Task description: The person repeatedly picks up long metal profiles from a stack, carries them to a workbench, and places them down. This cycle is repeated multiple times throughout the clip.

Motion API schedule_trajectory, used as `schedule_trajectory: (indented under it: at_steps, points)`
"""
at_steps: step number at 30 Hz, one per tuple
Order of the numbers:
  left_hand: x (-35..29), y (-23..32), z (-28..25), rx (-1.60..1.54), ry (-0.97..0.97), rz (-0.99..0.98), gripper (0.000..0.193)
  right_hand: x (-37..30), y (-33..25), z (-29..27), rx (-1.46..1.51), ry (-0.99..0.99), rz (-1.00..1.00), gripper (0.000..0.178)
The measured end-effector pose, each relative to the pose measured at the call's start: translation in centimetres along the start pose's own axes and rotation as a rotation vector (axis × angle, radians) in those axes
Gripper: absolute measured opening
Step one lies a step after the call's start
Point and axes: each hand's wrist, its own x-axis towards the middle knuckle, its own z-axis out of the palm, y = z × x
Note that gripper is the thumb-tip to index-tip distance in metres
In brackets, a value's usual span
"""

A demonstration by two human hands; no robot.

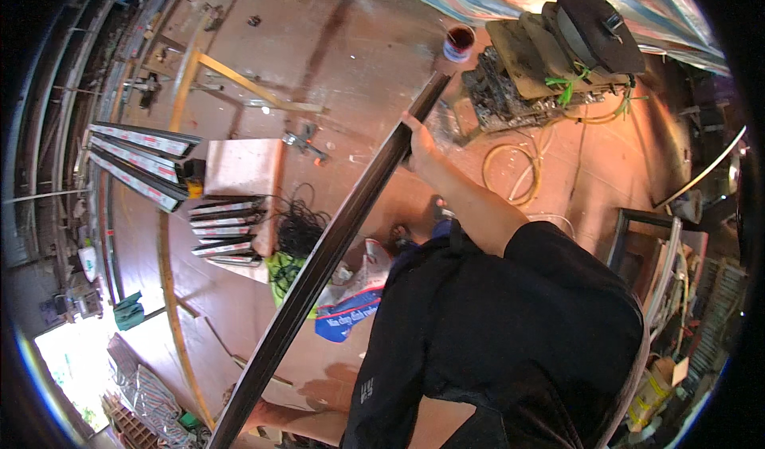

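A long dark metal profile (331,246) runs slantwise across the view, from the lower left up to the top centre. My right hand (417,142) is wrapped round its upper part, thumb on the near side. Lower down, my left hand (256,414) is at the profile's other end, its fingers mostly hidden behind the bar. Beneath the middle of the profile lie a blue and white printed plastic bag (351,309) and a yellow-green mesh bag (283,278). A cup of dark red liquid (459,44) stands just beyond the upper end.
Short profiles with white labels lie in two stacks, a longer stack (139,158) and a shorter stack (227,230), beside a pale box (239,166). Tangled black cable (301,230) lies nearby. At right are a machine (550,58) and a coiled yellow hose (510,174). Racks of long bars (60,122) line the left.
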Motion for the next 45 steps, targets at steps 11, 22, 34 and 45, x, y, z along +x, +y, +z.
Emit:
schedule_trajectory:
  at_steps: [11, 22, 34, 45]
  points:
    - [-21.3, 3.9, 0.8, -1.376, -0.078, -1.928, 0.055, -1.3, 4.1, -16.0, -0.079, 0.168, -0.035, 0.054]
    - [-29.2, 11.9, -2.7, -1.255, -0.499, -2.302, 0.070, 4.1, 0.9, -19.6, -0.384, 0.450, -0.338, 0.039]
    - [-31.6, 15.4, -3.9, -0.904, -0.658, -2.585, 0.090, 4.8, -0.4, -19.4, -0.521, 0.521, -0.305, 0.046]
    - [-32.1, 18.1, -2.1, -0.829, -0.605, -2.634, 0.086, 7.5, -2.4, -21.6, -0.608, 0.562, -0.383, 0.044]
